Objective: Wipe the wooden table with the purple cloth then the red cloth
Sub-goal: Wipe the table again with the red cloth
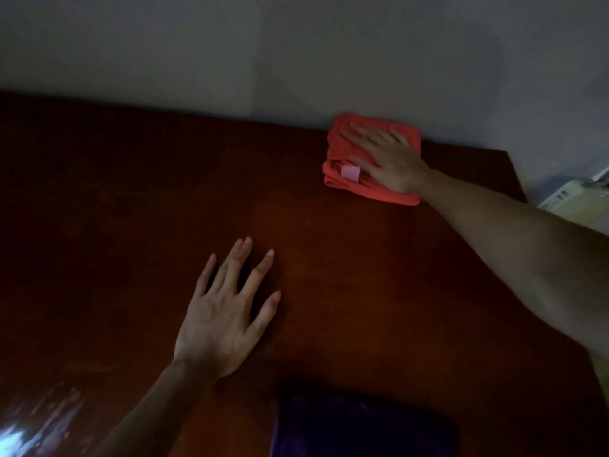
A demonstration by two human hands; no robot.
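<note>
Purple cloth near; red cloth's tag (blank)

Both hands lie palm-down with fingers spread and straight, the right hand stretched far ahead of the left hand.

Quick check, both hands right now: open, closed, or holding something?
Left hand: open, fingers spread flat on the wooden table.
Right hand: open, fingers straight, pressing on the folded red cloth.
</note>
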